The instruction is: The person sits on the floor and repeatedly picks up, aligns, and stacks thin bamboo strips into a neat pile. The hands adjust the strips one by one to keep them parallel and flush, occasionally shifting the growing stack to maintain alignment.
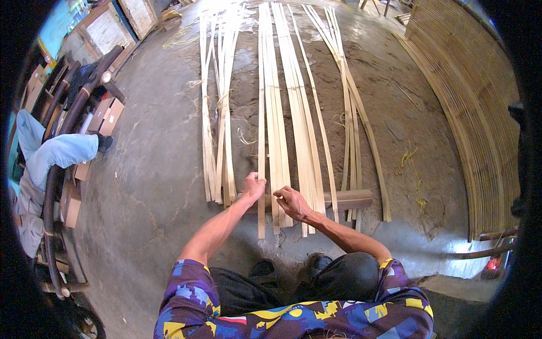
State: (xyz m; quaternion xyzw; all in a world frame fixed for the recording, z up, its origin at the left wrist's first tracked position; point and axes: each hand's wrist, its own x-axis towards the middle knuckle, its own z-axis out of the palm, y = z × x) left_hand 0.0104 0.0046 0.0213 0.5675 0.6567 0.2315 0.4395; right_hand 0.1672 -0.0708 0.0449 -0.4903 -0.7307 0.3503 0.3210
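Long, pale bamboo strips lie in rows on the floor, stretching away from me. My left hand is closed on a single bamboo strip at the left edge of the middle row, near its close end. Just to the right, my right hand hangs over the near ends of the middle strips, thumb and fingers drawn together. Whatever it pinches, if anything, is too small to see. Under the strips' near ends a thick brown bamboo pole lies crosswise.
More strips lie in a bundle on the left, and another loose group on the right. A large slatted bamboo screen stands at the right. On the left, a person sits on a dark pole bench beside cardboard boxes.
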